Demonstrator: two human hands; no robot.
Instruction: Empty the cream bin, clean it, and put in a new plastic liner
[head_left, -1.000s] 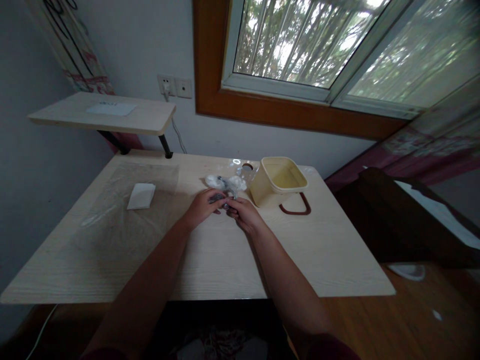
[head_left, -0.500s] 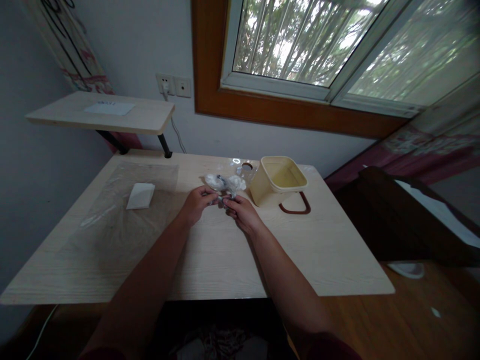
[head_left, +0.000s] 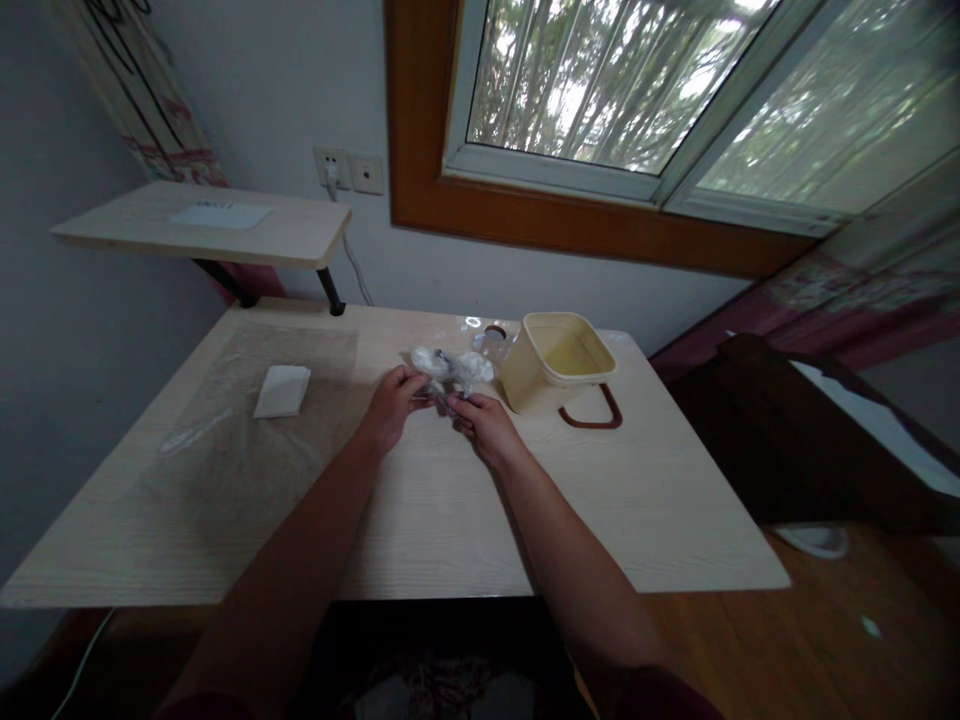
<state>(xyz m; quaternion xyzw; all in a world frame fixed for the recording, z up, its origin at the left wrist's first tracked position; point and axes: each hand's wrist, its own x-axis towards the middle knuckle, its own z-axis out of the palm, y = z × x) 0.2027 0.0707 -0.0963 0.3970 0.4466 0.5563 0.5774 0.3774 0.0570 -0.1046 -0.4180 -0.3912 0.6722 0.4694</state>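
Note:
My left hand (head_left: 391, 404) and my right hand (head_left: 484, 426) meet over the far middle of the wooden table (head_left: 420, 500). Both pinch the near edge of a crumpled clear plastic bag (head_left: 452, 367) that holds white and dark small things I cannot make out. The fingers of each hand are closed on the bag. Just right of the bag stands an open cream plastic tub (head_left: 556, 360) with a brown handle (head_left: 592, 410) lying on the table beside it.
A clear plastic sheet (head_left: 255, 420) covers the table's left part, with a folded white paper (head_left: 283, 391) on it. A raised shelf (head_left: 202, 226) stands at the back left. A wall socket (head_left: 349, 172) and a window are behind. A dark chair (head_left: 817, 440) is at the right.
Both hands have shifted slightly farther from me with the bag, and the left fingers have moved up along its edge.

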